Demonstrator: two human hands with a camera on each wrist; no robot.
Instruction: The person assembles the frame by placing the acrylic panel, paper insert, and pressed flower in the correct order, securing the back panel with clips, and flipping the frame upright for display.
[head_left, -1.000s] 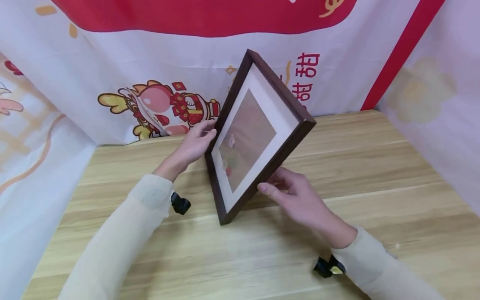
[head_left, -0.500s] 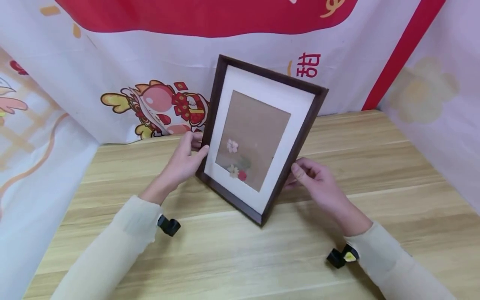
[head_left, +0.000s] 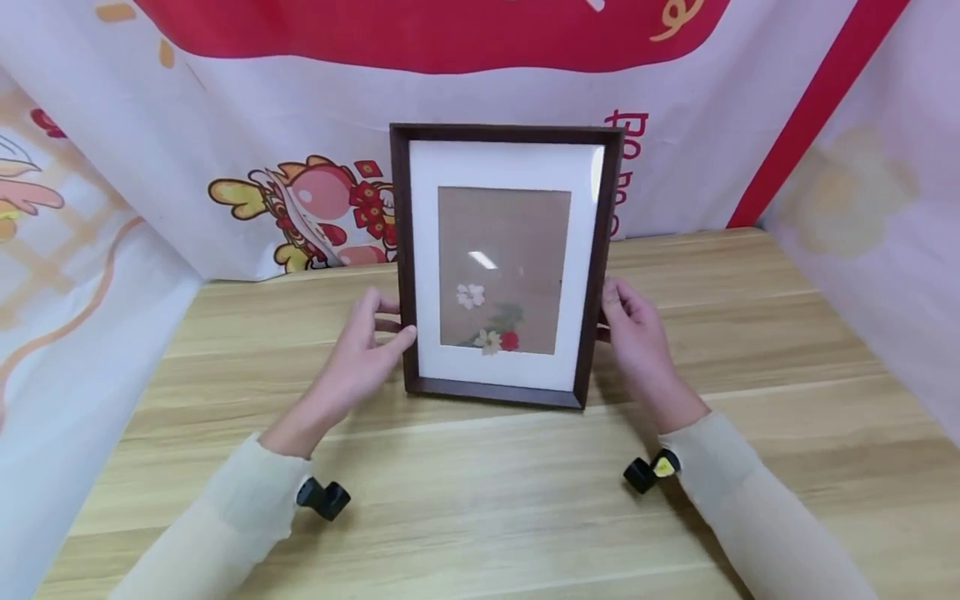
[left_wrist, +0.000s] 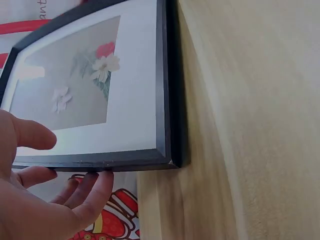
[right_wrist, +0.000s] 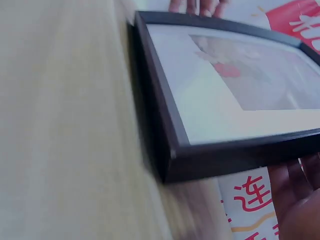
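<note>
A dark brown picture frame stands upright on the wooden table, facing the person in the head view. Inside it, a white mat surrounds a brown panel with white, cream and red flowers low down. My left hand holds the frame's left side, thumb towards the front; in the left wrist view its fingertips meet the outer edge. The right side is held by my right hand, thumb at the edge and fingers partly hidden behind. The frame's lower edge appears close against the table in both wrist views.
The wood-grain table runs back to a white printed cloth with red shapes and a cartoon figure. More cloth hangs along the left and right sides. Each wrist carries a small black camera.
The frame has turned from a tilted, slanting pose, balanced on a corner, to upright and facing the person. Both hands have moved with it and now hold its two sides at similar heights.
</note>
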